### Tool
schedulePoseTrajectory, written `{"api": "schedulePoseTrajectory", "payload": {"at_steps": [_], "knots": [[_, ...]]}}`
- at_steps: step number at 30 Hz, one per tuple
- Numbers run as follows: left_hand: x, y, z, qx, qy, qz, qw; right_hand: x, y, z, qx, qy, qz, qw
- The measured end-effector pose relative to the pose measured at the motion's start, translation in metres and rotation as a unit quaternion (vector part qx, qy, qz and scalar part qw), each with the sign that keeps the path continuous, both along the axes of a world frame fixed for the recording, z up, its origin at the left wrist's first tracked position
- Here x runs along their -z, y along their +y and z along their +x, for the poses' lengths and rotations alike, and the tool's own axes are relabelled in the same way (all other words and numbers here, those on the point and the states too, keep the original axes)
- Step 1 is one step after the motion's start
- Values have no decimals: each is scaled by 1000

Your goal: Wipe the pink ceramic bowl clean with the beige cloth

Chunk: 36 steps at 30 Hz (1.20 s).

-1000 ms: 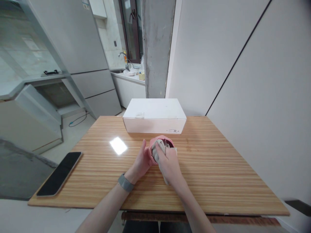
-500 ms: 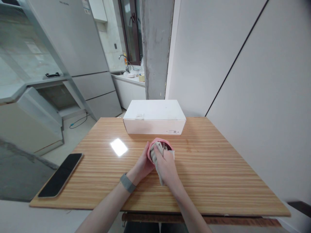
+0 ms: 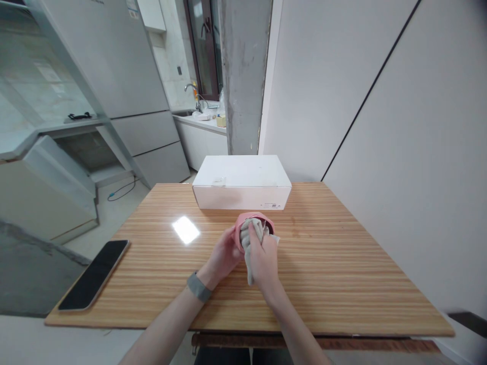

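Observation:
A pink cup (image 3: 244, 221) stands on the wooden table (image 3: 342, 263) just in front of a white box. My left hand (image 3: 223, 254) wraps round the cup's left side, a grey band on its wrist. My right hand (image 3: 263, 258) is closed on a grey cloth (image 3: 254, 234) and presses it into the cup's mouth. One end of the cloth hangs down below that hand. The inside of the cup is mostly hidden by the cloth.
A white cardboard box (image 3: 242, 182) lies at the table's far middle. A black phone (image 3: 93, 274) rests face up near the front left corner. A white wall runs along the right, and a fridge and a sink counter stand behind on the left.
The cloth has shifted inside the cup as my right hand turned it. My left hand's fingers have curled closer round the cup. Cup, box and phone stay in place.

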State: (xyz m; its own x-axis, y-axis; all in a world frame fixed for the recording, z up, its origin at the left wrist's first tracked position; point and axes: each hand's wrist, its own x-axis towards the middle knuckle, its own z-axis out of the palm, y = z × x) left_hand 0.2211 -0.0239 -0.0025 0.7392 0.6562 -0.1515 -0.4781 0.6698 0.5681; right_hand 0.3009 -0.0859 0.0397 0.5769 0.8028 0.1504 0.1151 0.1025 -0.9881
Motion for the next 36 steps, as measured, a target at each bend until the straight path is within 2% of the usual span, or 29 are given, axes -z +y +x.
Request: {"api": "schedulePoseTrajectory", "payload": {"at_steps": [5, 8, 12, 16, 18, 22, 26, 29, 31, 36], "knots": [[-1, 0, 1, 23, 16, 14, 1000, -3, -4, 9, -81, -66, -22, 994], [6, 1, 4, 16, 34, 25, 999, -1, -4, 10, -97, -50, -17, 994], [13, 3, 5, 4, 42, 34, 999, 3, -1, 11, -47, 116, -29, 992], [11, 4, 5, 0, 40, 46, 998, 6, -3, 20, -13, 317, -28, 948], [8, 5, 5, -7, 27, 42, 999, 6, -8, 33, -18, 351, -20, 936], [1, 6, 2, -39, 28, -35, 998, -3, -23, 72, -6, 299, 41, 953], [-5, 8, -5, -20, -19, -79, 997, -24, -30, 105, 106, 269, 151, 945], [-7, 9, -9, -4, -54, -82, 995, -28, -23, 110, 167, 257, 193, 932], [-7, 9, -10, 12, -63, -73, 995, -21, -14, 105, 164, 246, 185, 937], [-8, 4, -9, 50, -28, -48, 997, 9, 7, 76, 68, 250, 107, 960]]}}
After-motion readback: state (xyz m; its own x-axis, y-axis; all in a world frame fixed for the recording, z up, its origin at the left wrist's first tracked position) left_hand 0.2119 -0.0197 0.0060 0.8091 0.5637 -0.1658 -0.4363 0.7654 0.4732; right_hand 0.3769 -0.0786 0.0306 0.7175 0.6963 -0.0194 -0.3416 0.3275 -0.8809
